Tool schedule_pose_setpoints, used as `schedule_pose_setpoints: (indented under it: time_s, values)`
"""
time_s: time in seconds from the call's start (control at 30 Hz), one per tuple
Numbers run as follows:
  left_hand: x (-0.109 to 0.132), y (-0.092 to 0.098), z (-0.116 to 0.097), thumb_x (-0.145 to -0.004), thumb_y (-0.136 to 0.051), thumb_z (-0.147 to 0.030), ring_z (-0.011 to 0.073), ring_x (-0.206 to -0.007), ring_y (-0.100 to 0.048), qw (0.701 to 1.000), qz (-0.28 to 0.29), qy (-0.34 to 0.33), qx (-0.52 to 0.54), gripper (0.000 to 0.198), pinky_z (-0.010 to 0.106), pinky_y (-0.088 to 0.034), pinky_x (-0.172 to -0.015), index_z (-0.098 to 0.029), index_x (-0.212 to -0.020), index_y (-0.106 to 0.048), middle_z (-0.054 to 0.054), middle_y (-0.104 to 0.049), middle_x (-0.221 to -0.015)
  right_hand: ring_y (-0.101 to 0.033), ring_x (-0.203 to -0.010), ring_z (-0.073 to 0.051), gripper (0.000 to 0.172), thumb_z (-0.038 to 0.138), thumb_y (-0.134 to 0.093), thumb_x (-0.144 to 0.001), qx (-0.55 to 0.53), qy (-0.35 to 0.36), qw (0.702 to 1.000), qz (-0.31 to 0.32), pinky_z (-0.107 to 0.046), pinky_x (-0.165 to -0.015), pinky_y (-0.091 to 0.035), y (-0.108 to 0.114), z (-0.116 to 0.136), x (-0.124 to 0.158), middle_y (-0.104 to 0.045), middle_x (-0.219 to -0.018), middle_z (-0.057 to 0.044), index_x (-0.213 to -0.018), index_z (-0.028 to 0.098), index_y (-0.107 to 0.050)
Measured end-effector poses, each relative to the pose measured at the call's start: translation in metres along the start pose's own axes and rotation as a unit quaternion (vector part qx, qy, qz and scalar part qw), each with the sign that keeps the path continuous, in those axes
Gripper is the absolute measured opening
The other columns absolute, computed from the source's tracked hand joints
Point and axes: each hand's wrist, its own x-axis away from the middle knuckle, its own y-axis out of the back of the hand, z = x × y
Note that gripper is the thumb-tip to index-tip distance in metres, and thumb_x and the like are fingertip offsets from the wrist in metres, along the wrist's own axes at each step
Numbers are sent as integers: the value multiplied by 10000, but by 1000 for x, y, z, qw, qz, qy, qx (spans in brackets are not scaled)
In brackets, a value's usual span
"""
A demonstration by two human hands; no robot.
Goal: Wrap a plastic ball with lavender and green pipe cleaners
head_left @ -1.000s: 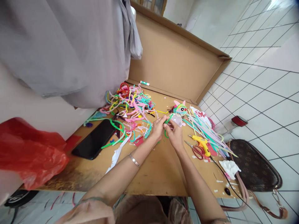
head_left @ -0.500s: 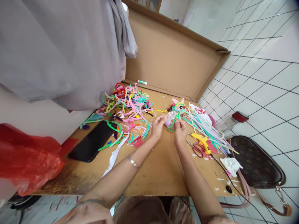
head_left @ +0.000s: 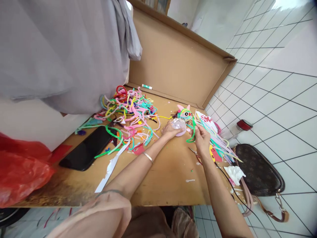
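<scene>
A clear round ball [head_left: 178, 127] with a pinkish base is gripped by my left hand [head_left: 170, 130], whose fingers curl round its left side. To its right, my right hand [head_left: 201, 137] pinches a bent green pipe cleaner [head_left: 192, 134], apart from the ball. Just behind the ball sits a colourful animal head [head_left: 185, 113] with pink ears, big eyes and a red nose. Long pastel pipe cleaners [head_left: 221, 145] lie right of my right hand. A yellow glue gun [head_left: 212, 153] and scissors [head_left: 193, 152] are partly hidden by my right hand and forearm.
Tangled pipe cleaners [head_left: 132, 107] cover the back left, near a black phone [head_left: 85, 148] and a torn white strip [head_left: 111, 168]. A cardboard panel [head_left: 173, 56] stands behind. At right are a red-lidded jar [head_left: 244, 125], a brown bag [head_left: 259, 168], a tissue [head_left: 234, 174] and a black cord.
My hands have moved apart. My left hand now holds the clear ball, while my right hand has shifted right with the green pipe cleaner, now covering more of the glue gun. The view has shifted slightly.
</scene>
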Motion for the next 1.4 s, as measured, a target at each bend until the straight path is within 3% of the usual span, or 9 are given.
schedule_pose_setpoints:
  time_s: [0.1,0.27,0.4,0.53,0.7,0.87,1.07,1.27,1.4]
  values:
    - [5,-1,1,-524,-886,-451,396,-1311,-532,1000,3,-3,-4,975,521,-388,-1098,-205,-1363,-454,170,-584,-1382,-411,-477,-109,361,493,-566,-857,1,-4,1000,2,-246,-459,-360,13,-1,4,-558,-607,35,-1011,187,-679]
    - [30,8,18,-487,-865,-263,321,-1268,-557,989,31,-138,41,953,466,-450,-1076,-219,-1340,-443,126,-553,-1389,-432,-493,-109,295,499,-592,-868,-31,-6,999,19,-235,-484,-361,18,4,21,-527,-595,58,-964,220,-596]
    - [58,28,29,-540,-830,-235,354,-1316,-506,964,11,-263,-30,881,520,-395,-1130,-197,-1340,-465,162,-536,-1395,-570,-680,-141,210,423,-662,-846,-25,54,995,82,-273,-641,-455,14,6,33,-645,-759,-3,-816,215,-659]
    - [76,43,33,-553,-790,-182,342,-1424,-389,952,48,-299,-30,866,503,-296,-1211,-180,-1356,-467,167,-454,-1478,-656,-901,-200,136,350,-675,-853,-38,106,981,159,-344,-820,-506,8,-1,39,-720,-906,-42,-806,226,-706]
    - [75,46,34,-630,-652,-148,290,-1344,-500,958,120,-210,152,711,468,-380,-1148,-199,-1316,-472,148,-507,-1433,-678,-900,-214,127,302,-620,-902,1,166,971,172,-388,-856,-523,2,-14,45,-727,-908,-51,-857,237,-719]
    - [75,47,31,-574,-652,-139,276,-1311,-540,925,140,-126,331,476,462,-383,-1130,-205,-1037,-567,100,-607,-1357,-647,-848,-215,141,264,-601,-912,100,229,962,113,-373,-766,-515,2,-24,45,-655,-884,-65,-854,232,-725]
    - [83,52,25,-635,-743,-262,326,-1448,-390,931,128,-79,333,188,499,-245,-1197,-166,-761,-642,131,-579,-1427,-613,-823,-209,147,251,-591,-921,139,251,954,82,-351,-710,-494,-1,-32,44,-600,-864,-53,-881,235,-731]
    - [85,55,23,-638,-810,-360,340,-1439,-397,948,120,-91,281,250,480,-228,-1206,-155,-686,-676,146,-569,-1434,-603,-829,-207,157,256,-584,-928,152,239,957,60,-345,-716,-486,-5,-34,46,-588,-856,-47,-890,238,-736]
    - [82,55,22,-646,-816,-458,320,-1343,-509,928,113,-56,351,372,496,-332,-1154,-168,-797,-640,135,-617,-1353,-596,-809,-199,158,254,-587,-924,114,224,967,40,-339,-713,-485,-6,-33,47,-585,-833,-37,-902,239,-742]
